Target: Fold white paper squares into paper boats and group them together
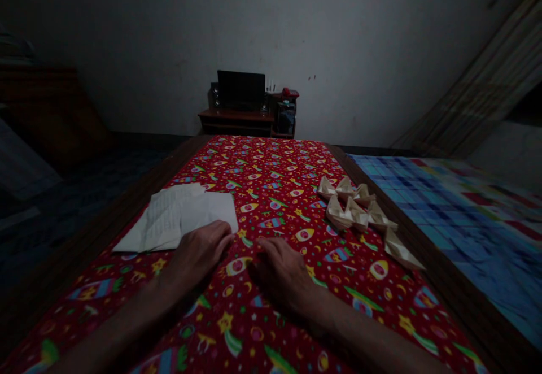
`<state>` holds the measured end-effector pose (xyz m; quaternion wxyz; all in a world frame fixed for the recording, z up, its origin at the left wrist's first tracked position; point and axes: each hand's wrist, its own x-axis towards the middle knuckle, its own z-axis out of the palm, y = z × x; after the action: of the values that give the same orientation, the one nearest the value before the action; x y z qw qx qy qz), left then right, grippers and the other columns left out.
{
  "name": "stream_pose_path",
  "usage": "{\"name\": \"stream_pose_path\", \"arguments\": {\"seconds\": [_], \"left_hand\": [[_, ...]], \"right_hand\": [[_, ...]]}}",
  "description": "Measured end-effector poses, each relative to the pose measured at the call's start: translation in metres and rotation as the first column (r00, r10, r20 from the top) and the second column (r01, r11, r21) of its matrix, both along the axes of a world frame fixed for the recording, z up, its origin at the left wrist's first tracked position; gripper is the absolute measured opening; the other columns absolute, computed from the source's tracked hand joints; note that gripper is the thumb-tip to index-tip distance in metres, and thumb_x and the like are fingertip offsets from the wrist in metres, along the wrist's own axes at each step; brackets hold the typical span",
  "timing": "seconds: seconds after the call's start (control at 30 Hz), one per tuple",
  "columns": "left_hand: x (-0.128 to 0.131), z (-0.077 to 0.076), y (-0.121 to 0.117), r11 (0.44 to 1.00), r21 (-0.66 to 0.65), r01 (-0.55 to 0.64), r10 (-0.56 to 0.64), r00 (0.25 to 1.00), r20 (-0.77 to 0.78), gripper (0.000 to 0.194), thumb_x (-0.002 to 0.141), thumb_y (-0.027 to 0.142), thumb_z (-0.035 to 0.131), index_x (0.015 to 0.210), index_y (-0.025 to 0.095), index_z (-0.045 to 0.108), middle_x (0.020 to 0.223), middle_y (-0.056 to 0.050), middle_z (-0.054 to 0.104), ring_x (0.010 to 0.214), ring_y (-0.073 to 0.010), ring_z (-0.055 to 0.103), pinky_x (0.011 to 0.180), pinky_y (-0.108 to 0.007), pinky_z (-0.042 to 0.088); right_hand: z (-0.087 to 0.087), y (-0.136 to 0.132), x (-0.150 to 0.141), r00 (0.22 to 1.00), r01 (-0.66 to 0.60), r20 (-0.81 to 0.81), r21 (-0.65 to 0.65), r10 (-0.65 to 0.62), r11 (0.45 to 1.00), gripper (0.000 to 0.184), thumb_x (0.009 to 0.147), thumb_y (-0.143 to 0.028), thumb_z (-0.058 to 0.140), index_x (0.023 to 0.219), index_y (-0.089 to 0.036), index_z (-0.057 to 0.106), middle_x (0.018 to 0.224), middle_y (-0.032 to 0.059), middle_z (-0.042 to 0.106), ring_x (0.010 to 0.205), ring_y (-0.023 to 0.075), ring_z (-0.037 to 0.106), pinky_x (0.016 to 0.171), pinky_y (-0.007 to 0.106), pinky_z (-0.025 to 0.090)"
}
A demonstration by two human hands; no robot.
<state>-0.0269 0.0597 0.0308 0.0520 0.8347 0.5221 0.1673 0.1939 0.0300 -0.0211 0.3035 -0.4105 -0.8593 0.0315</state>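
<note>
My left hand (206, 245) rests at the near edge of a stack of loose paper sheets (163, 220), its fingers curled in and pressed together. Some sheets carry writing, while the one on the right looks blank. Across a small gap, my right hand (284, 269) lies on the red patterned cloth (271, 190), fingers bent inward. Nothing shows in either hand, though the undersides are hidden. Several folded paper shapes (353, 207) with pointed tips stand in a cluster right of my right hand, one of them nearer the table edge.
The cloth covers a long table with dark wooden edges (376, 190). Beyond its far end, a monitor (241, 88) and a red telephone (290, 93) stand on a low desk (235, 115). A blue checked sheet (440, 216) spreads out at the right.
</note>
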Motion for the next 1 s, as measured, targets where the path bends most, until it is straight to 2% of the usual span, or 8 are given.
{"name": "stream_pose_path", "arguments": {"seconds": [0.13, 0.3, 0.4, 0.5, 0.63, 0.77, 0.9, 1.0], "left_hand": [[0.027, -0.010, -0.023, 0.973, -0.056, 0.225, -0.220, 0.972, 0.077, 0.025, 0.094, 0.034, 0.037, 0.082, 0.021, 0.054, 0.077, -0.002, 0.063, 0.070, -0.0159, 0.061, 0.063, -0.025, 0.041], [0.035, -0.011, -0.032, 0.905, -0.002, 0.426, -0.419, 0.890, 0.179, 0.020, 0.090, 0.037, 0.048, 0.100, 0.021, 0.055, 0.100, -0.005, 0.064, 0.093, -0.0185, 0.061, 0.080, -0.028, 0.047], [0.023, -0.007, -0.027, 0.882, 0.052, 0.469, -0.471, 0.868, 0.158, 0.064, 0.078, 0.047, 0.062, 0.133, 0.024, 0.037, 0.131, -0.010, 0.051, 0.119, -0.0247, 0.048, 0.100, -0.038, 0.039], [0.010, -0.012, -0.020, 0.887, 0.056, 0.458, -0.461, 0.881, 0.110, 0.070, 0.080, 0.040, 0.062, 0.140, 0.025, 0.028, 0.139, -0.009, 0.044, 0.126, -0.0250, 0.042, 0.106, -0.041, 0.034], [0.005, -0.033, -0.013, 0.888, 0.045, 0.457, -0.459, 0.882, 0.102, 0.044, 0.085, 0.016, 0.049, 0.128, 0.024, 0.049, 0.130, -0.007, 0.054, 0.119, -0.0201, 0.051, 0.100, -0.036, 0.042], [0.007, -0.045, -0.016, 0.888, 0.045, 0.457, -0.457, 0.870, 0.186, 0.041, 0.082, 0.007, 0.042, 0.116, 0.023, 0.060, 0.120, -0.006, 0.062, 0.111, -0.0167, 0.057, 0.095, -0.033, 0.047], [0.009, -0.039, -0.026, 0.892, 0.009, 0.451, -0.437, 0.858, 0.270, 0.036, 0.083, 0.010, 0.041, 0.107, 0.024, 0.065, 0.108, -0.004, 0.069, 0.102, -0.0165, 0.063, 0.090, -0.032, 0.050], [0.012, -0.033, -0.032, 0.913, -0.040, 0.407, -0.379, 0.879, 0.291, 0.030, 0.085, 0.015, 0.043, 0.099, 0.024, 0.068, 0.100, -0.004, 0.071, 0.094, -0.0183, 0.065, 0.085, -0.032, 0.051]], "right_hand": [[-0.004, 0.004, 0.001, 1.000, -0.021, -0.012, 0.052, 0.021, 0.998, 0.057, 0.085, -0.028, 0.056, 0.137, -0.019, 0.034, 0.141, 0.0195, 0.032, 0.127, 0.0298, 0.034, 0.096, 0.048, 0.040], [-0.003, 0.009, 0.010, 0.986, -0.158, -0.076, -0.097, 0.151, 0.983, 0.022, 0.085, -0.017, 0.055, 0.105, -0.020, 0.064, 0.116, 0.0107, 0.060, 0.105, 0.0206, 0.057, 0.088, 0.036, 0.048], [0.000, 0.011, 0.023, 0.949, -0.237, -0.244, -0.143, 0.198, 0.961, 0.029, 0.085, -0.010, 0.047, 0.107, -0.021, 0.064, 0.112, 0.0085, 0.064, 0.102, 0.0171, 0.060, 0.086, 0.032, 0.049], [0.001, 0.010, 0.041, 0.920, -0.265, -0.332, -0.139, 0.207, 0.954, 0.028, 0.082, -0.010, 0.048, 0.102, -0.020, 0.066, 0.110, 0.0087, 0.066, 0.101, 0.0185, 0.062, 0.085, 0.034, 0.050], [-0.002, 0.003, 0.060, 0.934, -0.249, -0.298, -0.149, 0.197, 0.957, 0.028, 0.081, -0.011, 0.048, 0.100, -0.021, 0.066, 0.102, 0.0066, 0.070, 0.096, 0.0196, 0.064, 0.093, 0.041, 0.045], [-0.003, -0.010, 0.073, 0.958, -0.185, -0.260, -0.227, 0.123, 0.956, 0.025, 0.083, -0.014, 0.050, 0.097, -0.025, 0.067, 0.094, 0.0006, 0.071, 0.085, 0.0178, 0.066, 0.102, 0.046, 0.037], [0.003, -0.026, 0.079, 0.966, -0.143, -0.253, -0.329, 0.058, 0.934, 0.022, 0.086, -0.017, 0.047, 0.086, -0.022, 0.068, 0.081, 0.0007, 0.070, 0.071, 0.0148, 0.064, 0.075, 0.029, 0.051], [0.008, -0.028, 0.078, 0.975, -0.067, -0.221, -0.345, -0.011, 0.936, 0.021, 0.086, -0.019, 0.046, 0.079, -0.020, 0.066, 0.070, 0.0013, 0.067, 0.059, 0.0122, 0.060, 0.055, 0.020, 0.046]]}}
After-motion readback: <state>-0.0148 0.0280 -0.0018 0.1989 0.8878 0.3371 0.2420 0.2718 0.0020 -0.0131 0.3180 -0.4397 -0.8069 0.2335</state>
